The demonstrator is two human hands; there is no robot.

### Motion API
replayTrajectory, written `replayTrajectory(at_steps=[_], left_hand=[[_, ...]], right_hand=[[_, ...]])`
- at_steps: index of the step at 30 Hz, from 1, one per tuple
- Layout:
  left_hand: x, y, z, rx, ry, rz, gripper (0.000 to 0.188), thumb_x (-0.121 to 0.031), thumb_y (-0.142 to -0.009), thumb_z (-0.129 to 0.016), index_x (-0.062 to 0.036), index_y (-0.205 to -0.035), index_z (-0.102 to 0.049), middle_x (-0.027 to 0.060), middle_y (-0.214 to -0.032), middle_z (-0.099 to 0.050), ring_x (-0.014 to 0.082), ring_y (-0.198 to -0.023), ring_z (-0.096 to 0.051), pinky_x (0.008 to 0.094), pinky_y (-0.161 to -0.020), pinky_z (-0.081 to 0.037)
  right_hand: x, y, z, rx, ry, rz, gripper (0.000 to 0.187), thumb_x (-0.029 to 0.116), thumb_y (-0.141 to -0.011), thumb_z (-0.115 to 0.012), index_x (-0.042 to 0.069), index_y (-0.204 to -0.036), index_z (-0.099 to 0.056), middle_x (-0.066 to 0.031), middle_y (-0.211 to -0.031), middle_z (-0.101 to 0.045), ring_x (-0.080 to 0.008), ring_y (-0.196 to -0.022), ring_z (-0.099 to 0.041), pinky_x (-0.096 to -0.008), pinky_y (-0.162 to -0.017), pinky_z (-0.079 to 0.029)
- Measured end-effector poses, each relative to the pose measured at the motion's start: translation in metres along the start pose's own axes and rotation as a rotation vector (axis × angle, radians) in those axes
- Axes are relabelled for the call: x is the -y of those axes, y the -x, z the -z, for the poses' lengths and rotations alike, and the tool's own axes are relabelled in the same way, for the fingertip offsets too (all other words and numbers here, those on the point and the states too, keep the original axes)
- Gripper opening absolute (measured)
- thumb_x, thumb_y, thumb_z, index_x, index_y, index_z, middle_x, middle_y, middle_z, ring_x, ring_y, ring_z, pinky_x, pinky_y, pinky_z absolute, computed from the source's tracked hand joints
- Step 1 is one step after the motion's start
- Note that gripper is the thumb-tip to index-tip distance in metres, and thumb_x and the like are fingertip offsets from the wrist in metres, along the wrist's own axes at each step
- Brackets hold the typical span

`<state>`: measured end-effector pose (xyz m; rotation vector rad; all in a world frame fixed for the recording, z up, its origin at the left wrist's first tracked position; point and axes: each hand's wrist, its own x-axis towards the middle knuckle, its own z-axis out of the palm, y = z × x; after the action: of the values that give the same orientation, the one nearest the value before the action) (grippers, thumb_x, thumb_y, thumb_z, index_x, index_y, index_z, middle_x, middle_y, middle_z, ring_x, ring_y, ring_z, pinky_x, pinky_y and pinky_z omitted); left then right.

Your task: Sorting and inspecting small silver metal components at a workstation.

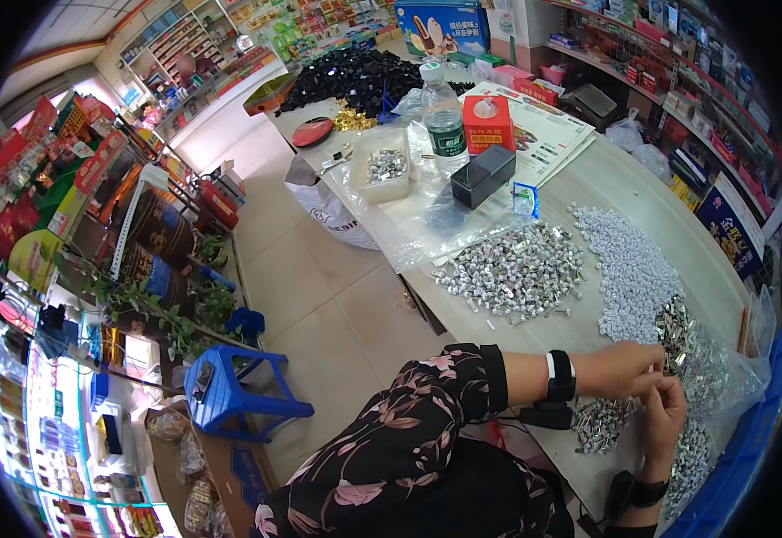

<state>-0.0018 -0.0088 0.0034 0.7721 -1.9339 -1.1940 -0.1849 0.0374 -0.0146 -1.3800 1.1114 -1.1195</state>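
Observation:
Both hands meet over the right side of the table, above small metal parts. My left hand (619, 369), with a black-and-white band at its wrist, has its fingers pinched together. Touching it, my right hand (666, 420) is also closed in a pinch; whatever sits between the fingertips is too small to make out. Narrow silver-gold metal pieces (674, 330) lie just beyond the hands, and silver pieces (599, 426) lie nearer me. A heap of small white round parts (624, 269) spreads farther back. Left of it is a pile of short silver parts (512, 272).
A clear plastic bag (742, 375) and a blue crate edge (754, 462) border the right side. Farther back stand a water bottle (445, 134), a red box (488, 123), a black box (483, 177) and a plastic tub (382, 190). A blue stool (238, 381) stands left.

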Motion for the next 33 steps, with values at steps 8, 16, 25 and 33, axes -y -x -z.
replayTrajectory(at_steps=[8, 16, 25, 33], left_hand=[[0.032, -0.003, 0.011, -0.079, -0.522, -0.148, 0.015, -0.018, -0.079, -0.058, -0.0042, -0.083, -0.054, 0.0162, -0.080, -0.057, 0.0352, -0.075, -0.058, 0.0443, -0.064, -0.046], [0.033, -0.002, 0.009, -0.034, -0.647, -0.178, 0.013, -0.012, -0.075, -0.058, -0.0027, -0.082, -0.053, 0.0153, -0.082, -0.055, 0.0347, -0.076, -0.058, 0.0433, -0.065, -0.047], [0.032, -0.001, 0.012, -0.061, -0.621, -0.188, 0.011, -0.008, -0.075, -0.056, -0.0024, -0.083, -0.050, 0.0146, -0.081, -0.054, 0.0341, -0.075, -0.057, 0.0434, -0.064, -0.046], [0.031, 0.000, 0.012, -0.052, -0.627, -0.187, 0.011, -0.007, -0.074, -0.055, -0.0024, -0.083, -0.050, 0.0144, -0.082, -0.053, 0.0340, -0.075, -0.057, 0.0432, -0.064, -0.047]], right_hand=[[0.036, 0.015, 0.006, 0.148, 0.409, -0.213, 0.008, 0.004, -0.079, -0.060, 0.001, -0.086, -0.058, 0.0034, -0.072, -0.053, -0.0029, -0.064, -0.047, -0.0185, -0.056, -0.038], [0.027, 0.011, 0.022, -0.097, 0.646, -0.082, 0.011, 0.003, -0.079, -0.060, 0.001, -0.090, -0.059, 0.0025, -0.072, -0.051, -0.0051, -0.063, -0.046, -0.0200, -0.057, -0.039], [0.024, 0.012, 0.015, -0.146, 0.828, 0.067, 0.011, 0.002, -0.078, -0.062, 0.001, -0.087, -0.057, -0.0039, -0.070, -0.051, -0.0116, -0.060, -0.049, -0.0238, -0.058, -0.042], [0.028, 0.011, 0.009, -0.134, 0.830, 0.071, 0.011, 0.002, -0.077, -0.062, 0.000, -0.087, -0.057, -0.0074, -0.074, -0.053, -0.0145, -0.063, -0.052, -0.0258, -0.059, -0.043]])
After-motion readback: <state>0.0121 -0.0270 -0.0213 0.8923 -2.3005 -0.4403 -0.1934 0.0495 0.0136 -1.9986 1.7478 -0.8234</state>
